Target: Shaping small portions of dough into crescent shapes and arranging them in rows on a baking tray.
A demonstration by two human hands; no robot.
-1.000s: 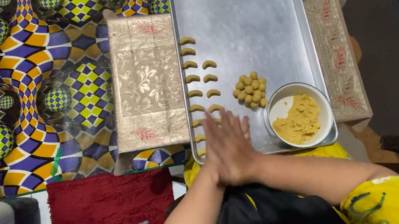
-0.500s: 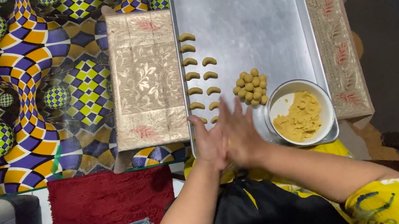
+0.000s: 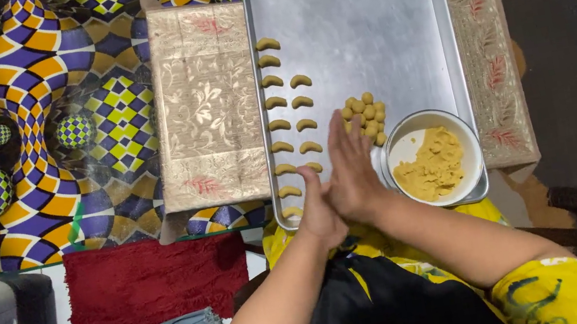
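Left hand [image 3: 319, 215] and right hand [image 3: 352, 171] pressed palm to palm, fingers straight, over tray [image 3: 355, 2] near edge. Whatever lies between palms is hidden; likely dough. Crescent pieces [image 3: 277, 103] line tray's left edge; dough balls [image 3: 365, 116] sit mid-tray, by bowl [image 3: 430, 158] at near right corner. Risk: uneven palm pressure may flatten the piece; right hand may knock nearby balls.

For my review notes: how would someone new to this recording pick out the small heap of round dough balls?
Start at the large silver metal baking tray. Near its right front corner sits a white round bowl of yellow dough; the heap of round dough balls lies just beyond the bowl's left rim, by the fingertips of the right hand. Unlike the curved crescent pieces in rows, these are spheres, clustered.
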